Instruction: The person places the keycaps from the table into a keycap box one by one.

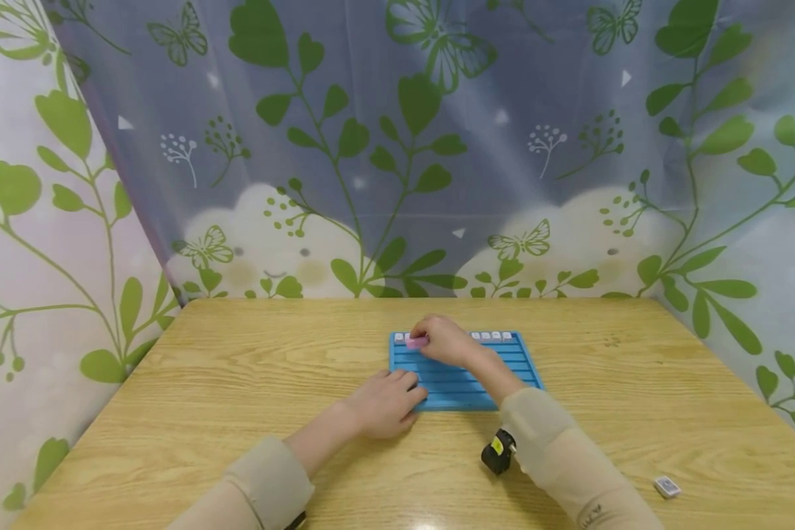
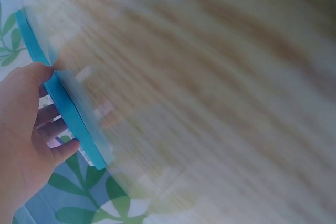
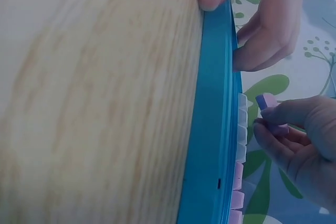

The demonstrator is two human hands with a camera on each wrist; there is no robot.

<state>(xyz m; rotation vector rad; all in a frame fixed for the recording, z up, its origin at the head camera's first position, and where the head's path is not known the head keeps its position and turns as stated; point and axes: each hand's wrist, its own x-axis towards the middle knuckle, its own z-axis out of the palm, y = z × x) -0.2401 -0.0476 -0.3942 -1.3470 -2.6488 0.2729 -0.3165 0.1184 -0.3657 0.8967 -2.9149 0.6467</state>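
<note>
A blue ridged tray point(image 1: 467, 386) lies on the table with a row of small tiles point(image 1: 496, 336) along its far edge. My left hand point(image 1: 386, 405) holds the tray's near left corner. In the left wrist view, the thumb point(image 2: 41, 72) lies against the blue edge while the other fingers reach over it. Above the tray's far left part, my right hand point(image 1: 445, 340) pinches a small pink-and-purple tile point(image 1: 416, 342). The right wrist view shows that tile between thumb and fingertips, apart from the row of white and pink tiles point(image 3: 242, 132).
One small white tile with a printed face point(image 1: 667, 486) lies at the table's near right. A black wrist camera point(image 1: 498, 451) sits under the right sleeve. Behind the wooden table point(image 1: 271, 331) hangs a leaf-patterned curtain point(image 1: 371, 147).
</note>
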